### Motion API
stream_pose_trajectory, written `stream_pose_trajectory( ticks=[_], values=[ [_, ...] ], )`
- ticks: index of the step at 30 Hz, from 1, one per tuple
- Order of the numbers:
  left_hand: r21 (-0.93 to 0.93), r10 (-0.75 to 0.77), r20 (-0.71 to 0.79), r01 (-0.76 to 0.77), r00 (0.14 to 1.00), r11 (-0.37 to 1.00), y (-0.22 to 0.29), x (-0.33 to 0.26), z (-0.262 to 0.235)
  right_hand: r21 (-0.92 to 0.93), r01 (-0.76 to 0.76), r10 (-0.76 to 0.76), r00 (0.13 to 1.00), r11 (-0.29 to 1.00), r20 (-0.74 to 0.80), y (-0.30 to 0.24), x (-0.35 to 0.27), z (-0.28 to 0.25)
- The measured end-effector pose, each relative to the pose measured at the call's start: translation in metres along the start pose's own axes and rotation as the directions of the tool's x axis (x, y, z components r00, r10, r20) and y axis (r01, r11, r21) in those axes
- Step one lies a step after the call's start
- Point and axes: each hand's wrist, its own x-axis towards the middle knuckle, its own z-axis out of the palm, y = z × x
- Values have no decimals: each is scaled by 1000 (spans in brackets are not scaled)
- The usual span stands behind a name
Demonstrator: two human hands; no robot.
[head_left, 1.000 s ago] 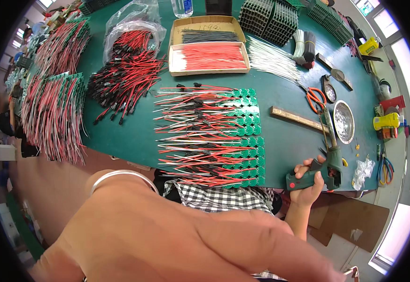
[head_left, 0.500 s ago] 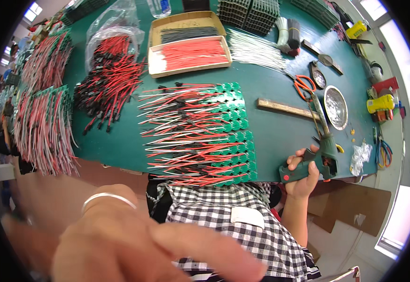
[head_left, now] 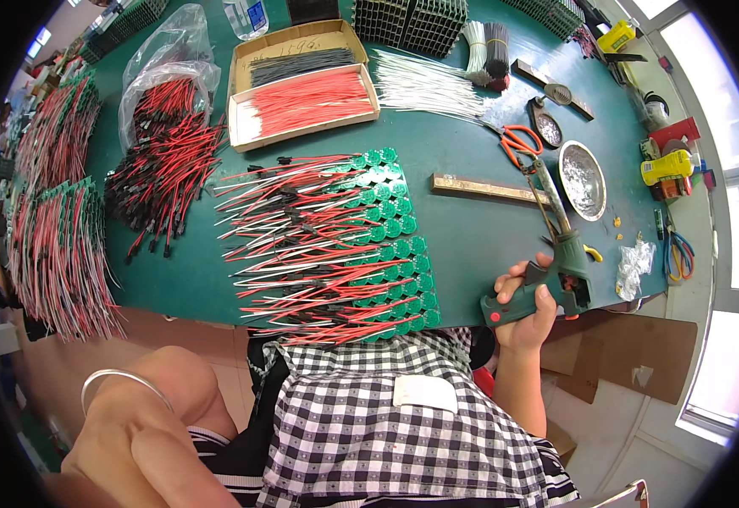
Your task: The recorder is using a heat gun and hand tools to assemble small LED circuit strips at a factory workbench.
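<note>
My right hand is wrapped round the grip of a green soldering gun at the table's near right edge; its long metal barrel points away from me. Close to the camera at lower left is my left hand, below a silver bracelet on the wrist. Its fingers are cut off or hidden, so what they do does not show. Panels of round green circuit boards lie in the middle of the table. Red, white and black wires stretch leftward from them, some ending in black connectors.
Beyond the boards sit a box of red wires and loose white wires. Bagged red and black leads and stacked wired boards lie left. A wooden bar, orange-handled pliers and a metal bowl lie right.
My left hand has drawn back down and left, away from the middle of the lower edge. The whole view has shifted slightly; my right hand still holds the soldering gun.
</note>
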Motion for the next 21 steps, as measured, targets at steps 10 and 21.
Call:
stream_pose_trajectory(
  ticks=[10,21],
  values=[
    [117,19,-68,-11,998,993,12,-10,6,2,-31,31,999,1000,-9,-2,1,1],
    [262,63,-126,-28,990,965,-13,43,-2,-15,-55,54,998,998,-18,-2,1,2]
  ],
)
